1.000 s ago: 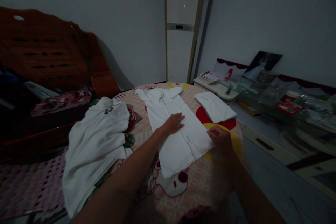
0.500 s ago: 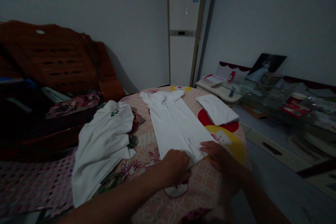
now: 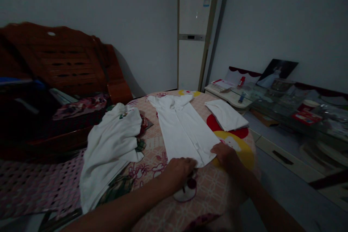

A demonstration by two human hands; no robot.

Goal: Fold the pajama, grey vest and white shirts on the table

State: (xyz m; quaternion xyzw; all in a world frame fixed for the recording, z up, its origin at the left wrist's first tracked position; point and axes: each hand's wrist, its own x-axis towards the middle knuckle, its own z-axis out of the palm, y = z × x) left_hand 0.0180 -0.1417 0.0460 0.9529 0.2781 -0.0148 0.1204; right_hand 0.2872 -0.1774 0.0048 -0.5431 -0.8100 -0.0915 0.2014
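A white shirt lies flat and folded narrow on the round table's patterned cloth, collar at the far end. My left hand rests with curled fingers at the shirt's near left corner. My right hand sits at the near right corner, fingers closed over the hem. Both hands seem to grip the bottom edge, though the dim light hides the fingertips.
A folded white garment lies at the table's far right. A heap of white clothes covers the left side. A dark wooden bench stands behind it. A tall white air conditioner and a cluttered glass table are beyond.
My left hand slid from the middle of the shirt down to its near hem. My right hand moved along the right edge to the near corner. The view shifted slightly.
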